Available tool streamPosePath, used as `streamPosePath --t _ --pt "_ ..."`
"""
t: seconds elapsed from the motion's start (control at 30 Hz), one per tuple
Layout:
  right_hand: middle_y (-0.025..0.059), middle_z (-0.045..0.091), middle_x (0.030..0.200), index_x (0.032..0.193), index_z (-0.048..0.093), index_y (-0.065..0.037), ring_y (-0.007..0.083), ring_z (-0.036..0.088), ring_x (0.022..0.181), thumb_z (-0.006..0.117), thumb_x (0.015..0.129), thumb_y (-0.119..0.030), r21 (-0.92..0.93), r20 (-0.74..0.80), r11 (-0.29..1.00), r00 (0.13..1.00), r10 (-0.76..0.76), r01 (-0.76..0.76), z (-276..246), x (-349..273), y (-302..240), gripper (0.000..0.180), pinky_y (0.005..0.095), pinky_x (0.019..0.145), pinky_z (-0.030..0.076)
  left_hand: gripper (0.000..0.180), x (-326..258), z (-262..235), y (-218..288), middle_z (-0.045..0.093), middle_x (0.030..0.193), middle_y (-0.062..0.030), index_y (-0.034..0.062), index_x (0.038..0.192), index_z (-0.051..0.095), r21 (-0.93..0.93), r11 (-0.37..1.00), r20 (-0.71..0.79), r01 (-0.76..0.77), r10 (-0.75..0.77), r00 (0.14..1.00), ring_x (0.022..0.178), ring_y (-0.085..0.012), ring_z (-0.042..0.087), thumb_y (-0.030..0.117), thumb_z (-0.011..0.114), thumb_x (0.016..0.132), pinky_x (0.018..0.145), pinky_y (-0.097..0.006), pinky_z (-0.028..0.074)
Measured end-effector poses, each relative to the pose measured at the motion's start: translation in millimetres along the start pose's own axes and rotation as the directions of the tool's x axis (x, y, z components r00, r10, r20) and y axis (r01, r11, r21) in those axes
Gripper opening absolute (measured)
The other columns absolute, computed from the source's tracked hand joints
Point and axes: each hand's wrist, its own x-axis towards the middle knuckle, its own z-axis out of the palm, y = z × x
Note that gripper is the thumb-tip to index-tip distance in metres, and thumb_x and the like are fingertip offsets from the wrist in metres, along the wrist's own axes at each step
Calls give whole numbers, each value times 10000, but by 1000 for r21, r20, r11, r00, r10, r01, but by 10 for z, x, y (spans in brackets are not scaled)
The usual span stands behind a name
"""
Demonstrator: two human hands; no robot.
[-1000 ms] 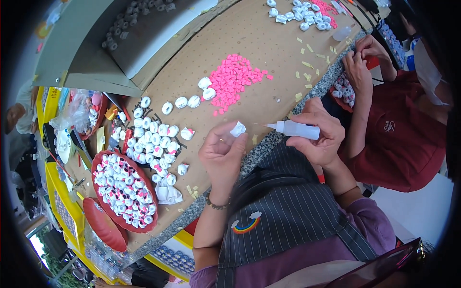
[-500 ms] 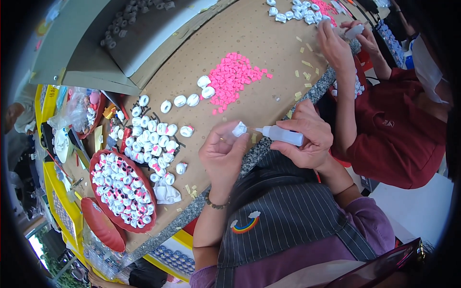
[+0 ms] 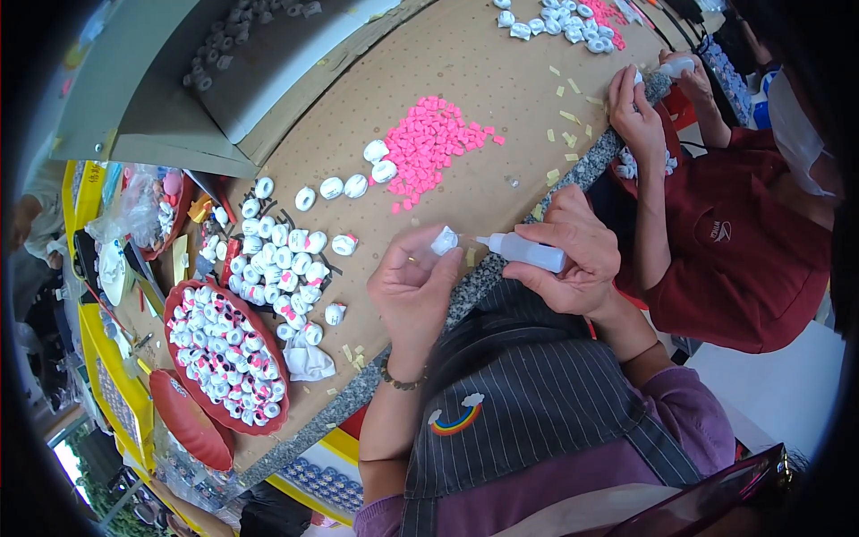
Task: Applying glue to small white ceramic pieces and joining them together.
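Note:
My left hand (image 3: 413,279) pinches a small white piece (image 3: 444,240) between thumb and fingertips, just over the table's near edge. My right hand (image 3: 577,255) is wrapped round a translucent squeeze bottle (image 3: 530,252) with a thin nozzle, held on its side. The nozzle tip points left at the white piece, almost touching it; whether it makes contact I cannot tell. Beyond my hands lies a heap of small pink pieces (image 3: 429,143), with several round white pieces (image 3: 355,185) in a row beside it. More white pieces (image 3: 277,255), some with pink bits, cluster left of my left hand.
A red oval tray (image 3: 284,416) full of white, pink and black pieces stands at the left, by an empty red dish (image 3: 192,421). A grey box (image 3: 179,148) sits at the back. On the right a co-worker's hand (image 3: 637,116) works with another bottle. Yellow scraps (image 3: 570,116) dot the table.
My hands keep nearly the same pose, with the bottle nozzle still at the white piece. The co-worker's hands have shifted and moved closer to the table edge.

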Motion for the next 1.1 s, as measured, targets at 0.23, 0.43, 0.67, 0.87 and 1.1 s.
streamPosePath --t 0.23,0.43,0.67,0.87,1.1 --pt "69 536 635 919 663 29 199 450 592 837 677 -182 2 17 1000 1000 -2 2 -7 3 -8 365 328 617 343 282 6 -18 -17 655 965 -97 -72 1090 592 30 999 11 -17 17 1000 876 -126 639 -124 638 817 751 -221 525" --pt "70 552 638 921 666 27 194 445 572 833 681 -176 14 25 1000 1000 -6 6 -17 1 -21 357 335 617 340 284 7 -20 5 643 976 -85 -65 1081 597 19 1000 16 0 0 1000 905 -117 621 -141 630 809 790 -234 520" --pt "78 561 647 912 662 31 198 450 575 832 680 -180 34 25 999 1000 9 -10 -4 -3 -2 356 334 608 338 283 23 -29 -47 576 1100 -94 -97 1061 610 22 998 48 -53 52 998 979 -151 608 -182 612 791 844 -271 523" --pt "87 562 650 905 657 37 209 452 583 830 674 -170 25 6 1000 1000 12 -12 -16 -20 26 355 339 607 336 284 26 -28 -53 592 1087 -103 -88 1071 603 30 996 55 -81 80 995 986 -156 613 -172 610 800 842 -270 524" --pt "85 638 794 934 641 38 128 582 702 774 718 -63 555 -23 671 797 603 -492 -5 -151 97 273 235 650 442 321 25 -31 -69 637 1055 -131 -85 1125 566 -29 998 -15 -46 46 999 905 -151 639 -141 624 814 786 -239 527"
